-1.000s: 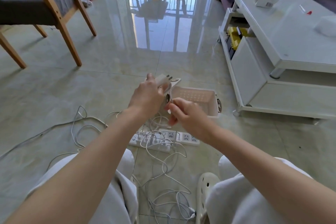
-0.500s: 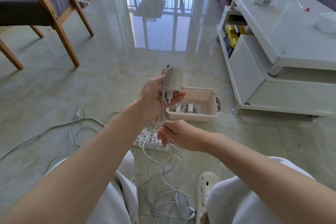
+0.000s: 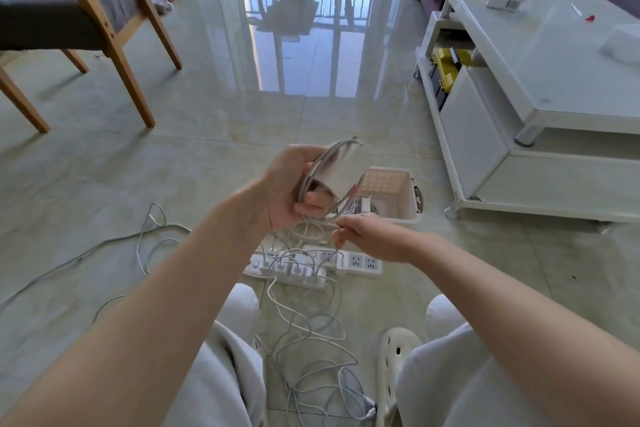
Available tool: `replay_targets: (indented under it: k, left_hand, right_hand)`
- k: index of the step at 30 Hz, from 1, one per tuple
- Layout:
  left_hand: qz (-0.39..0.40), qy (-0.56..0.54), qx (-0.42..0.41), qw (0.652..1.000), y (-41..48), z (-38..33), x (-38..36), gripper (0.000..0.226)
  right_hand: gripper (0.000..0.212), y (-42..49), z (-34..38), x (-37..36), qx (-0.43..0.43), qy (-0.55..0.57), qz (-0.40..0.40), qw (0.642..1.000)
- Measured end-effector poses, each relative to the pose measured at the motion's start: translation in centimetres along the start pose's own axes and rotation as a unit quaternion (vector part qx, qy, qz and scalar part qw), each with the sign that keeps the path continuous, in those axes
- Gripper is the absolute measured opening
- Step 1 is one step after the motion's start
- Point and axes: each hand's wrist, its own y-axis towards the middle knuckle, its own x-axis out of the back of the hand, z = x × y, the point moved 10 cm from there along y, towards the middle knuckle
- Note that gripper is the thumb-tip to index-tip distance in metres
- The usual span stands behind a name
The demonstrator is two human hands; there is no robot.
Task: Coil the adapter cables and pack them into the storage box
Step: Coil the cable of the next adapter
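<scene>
My left hand (image 3: pixel 287 191) grips a white adapter brick (image 3: pixel 343 166), held up over the floor, with its thin white cable (image 3: pixel 317 166) looped over the brick's top and left side. Just below and to the right, my right hand (image 3: pixel 367 236) pinches that cable where it comes off the loop. Behind both hands the white storage box (image 3: pixel 408 198) stands on the floor with some white adapters and cable inside. More loose white cables (image 3: pixel 311 340) trail on the tiles between my knees.
Two white power strips (image 3: pixel 360 262) with plugged-in adapters lie on the floor under my hands. A white coffee table (image 3: pixel 519 87) stands at the right, a wooden chair (image 3: pixel 104 31) at the far left. A long cable (image 3: pixel 104 246) runs off leftwards.
The adapter has tilted in my left hand, and a turn of cable now lies over it. My right hand came back up from near the power strips to just below the brick.
</scene>
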Motion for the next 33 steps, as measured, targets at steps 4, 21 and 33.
replay_targets:
  k: [4, 21, 33]
  left_hand:
    - [-0.029, 0.149, 0.008, 0.988, -1.0, 0.0, 0.7, 0.030]
    - [-0.159, 0.258, 0.101, 0.948, -4.0, 4.4, 8.6, 0.034]
    - [-0.300, 0.495, -0.024, 0.815, -3.3, 4.1, 12.5, 0.033]
  right_hand:
    - [0.032, 0.4, 0.2, -0.1, 0.003, 0.039, 0.005, 0.999]
    - [0.039, -0.2, 5.0, 1.6, 0.068, -0.153, -0.070, 0.983]
    - [0.044, 1.1, 6.2, 3.6, 0.078, -0.352, -0.173, 0.917]
